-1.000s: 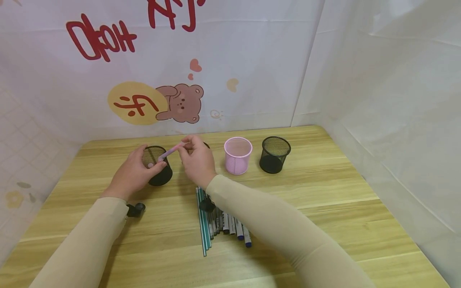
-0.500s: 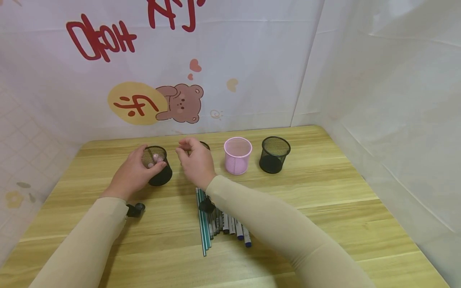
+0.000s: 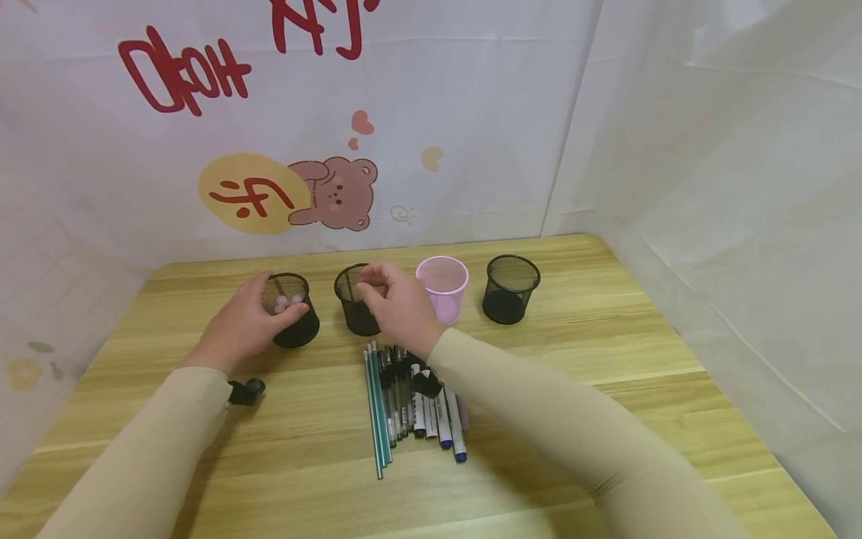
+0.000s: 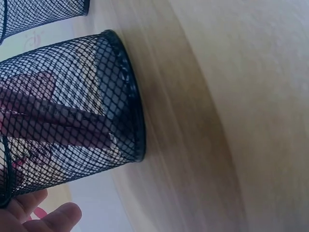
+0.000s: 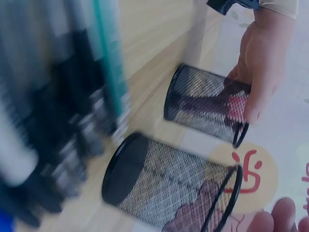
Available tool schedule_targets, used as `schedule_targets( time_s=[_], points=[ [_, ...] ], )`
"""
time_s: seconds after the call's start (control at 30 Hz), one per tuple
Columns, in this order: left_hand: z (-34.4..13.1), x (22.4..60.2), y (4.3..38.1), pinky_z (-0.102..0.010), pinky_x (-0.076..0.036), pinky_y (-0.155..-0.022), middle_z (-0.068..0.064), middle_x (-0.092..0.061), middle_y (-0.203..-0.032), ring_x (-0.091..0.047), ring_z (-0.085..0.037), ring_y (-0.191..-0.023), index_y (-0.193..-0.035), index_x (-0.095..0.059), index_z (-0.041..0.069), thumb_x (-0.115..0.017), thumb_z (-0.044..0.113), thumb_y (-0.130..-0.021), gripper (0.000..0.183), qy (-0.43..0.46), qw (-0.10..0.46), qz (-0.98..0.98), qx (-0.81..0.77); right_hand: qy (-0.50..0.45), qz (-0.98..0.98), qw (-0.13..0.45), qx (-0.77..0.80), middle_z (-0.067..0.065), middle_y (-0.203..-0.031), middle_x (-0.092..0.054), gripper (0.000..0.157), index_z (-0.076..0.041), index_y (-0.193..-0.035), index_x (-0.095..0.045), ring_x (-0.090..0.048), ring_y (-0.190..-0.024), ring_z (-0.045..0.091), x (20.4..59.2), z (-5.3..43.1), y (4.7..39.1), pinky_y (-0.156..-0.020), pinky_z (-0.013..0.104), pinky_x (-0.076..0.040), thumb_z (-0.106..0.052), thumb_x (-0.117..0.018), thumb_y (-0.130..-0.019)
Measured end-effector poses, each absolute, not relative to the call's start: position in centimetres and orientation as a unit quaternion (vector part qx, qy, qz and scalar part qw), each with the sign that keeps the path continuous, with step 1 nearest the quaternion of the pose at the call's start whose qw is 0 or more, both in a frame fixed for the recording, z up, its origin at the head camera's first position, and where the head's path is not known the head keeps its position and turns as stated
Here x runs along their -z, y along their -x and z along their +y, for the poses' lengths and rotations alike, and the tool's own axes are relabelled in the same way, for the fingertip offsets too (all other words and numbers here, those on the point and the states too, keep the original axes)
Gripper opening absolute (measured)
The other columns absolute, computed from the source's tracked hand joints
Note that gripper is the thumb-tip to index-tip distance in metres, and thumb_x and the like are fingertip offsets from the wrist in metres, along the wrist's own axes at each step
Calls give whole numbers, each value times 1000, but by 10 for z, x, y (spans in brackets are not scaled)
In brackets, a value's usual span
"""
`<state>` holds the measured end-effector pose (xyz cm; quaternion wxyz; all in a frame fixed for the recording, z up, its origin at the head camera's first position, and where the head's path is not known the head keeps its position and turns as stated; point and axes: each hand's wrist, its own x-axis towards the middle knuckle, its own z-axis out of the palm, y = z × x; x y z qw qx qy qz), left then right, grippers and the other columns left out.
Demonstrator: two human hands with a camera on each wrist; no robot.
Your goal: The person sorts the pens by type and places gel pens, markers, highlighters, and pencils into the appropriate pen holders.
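Note:
My left hand [image 3: 239,323] grips the leftmost black mesh pen cup [image 3: 299,331] by its side, thumb over the near rim. Pinkish pens [image 3: 283,304] stand inside it; through the mesh in the left wrist view their shafts [image 4: 72,128] look dark. My right hand [image 3: 409,313] hovers over the right side of a second black mesh cup [image 3: 352,301], its fingers loosely bent with nothing seen between them. In the right wrist view, its fingertips [image 5: 282,217] show at the bottom corner beyond that cup [image 5: 164,181].
A pink mesh cup [image 3: 450,305] and another black mesh cup [image 3: 506,305] stand to the right. Nearer on the wooden table [image 3: 283,479] lie teal pencils [image 3: 376,419], several black-capped clear pens [image 3: 397,412], white markers [image 3: 444,423] and a pinkish pen [image 3: 463,414], partly under my right sleeve.
My right hand let a pink-purple pen go into the leftmost cup, then moved right, uncovering most of the second cup and more pens. My left hand has stayed on its cup.

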<state>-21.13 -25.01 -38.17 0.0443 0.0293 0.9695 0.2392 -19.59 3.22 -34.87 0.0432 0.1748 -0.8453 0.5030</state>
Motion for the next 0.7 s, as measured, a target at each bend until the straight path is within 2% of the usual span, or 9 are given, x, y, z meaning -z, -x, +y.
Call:
schedule_targets(
  time_s=[0.17, 0.33, 0.43, 0.7],
  points=[
    [-251, 378, 211, -76, -28, -118, -29, -17, -173, -24, -56, -155, -169, -12, 6, -54, 85, -89, 120, -35, 45, 972, -229, -191, -869, 23, -456, 8, -122, -75, 26, -6, -126, -69, -69, -87, 18, 351, 66, 193, -77, 28, -59, -22, -66, -106],
    [-252, 373, 211, -76, -29, -118, -28, -16, -173, -27, -57, -153, -168, -16, 3, -51, 89, -87, 123, -42, 44, 976, -208, -187, -894, 10, -407, 7, -119, -78, 22, -7, -121, -72, -71, -90, 17, 353, 96, 191, -80, 30, -60, -21, -68, -104],
    [-253, 369, 211, -76, -29, -118, -28, -13, -174, -26, -57, -153, -168, -13, 2, -52, 90, -85, 127, -43, 51, 976, -207, -186, -911, 4, -368, 5, -114, -79, 19, -10, -118, -74, -71, -89, 17, 356, 112, 191, -79, 32, -60, -22, -69, -104],
    [-252, 366, 216, -76, -30, -118, -23, -14, -175, -26, -52, -156, -170, -8, 12, -61, 86, -83, 127, -72, 44, 973, -215, -214, -937, -54, -271, 4, -101, -78, 25, -7, -121, -74, -70, -86, 15, 364, 140, 190, -77, 32, -59, -22, -70, -102]
  ],
)
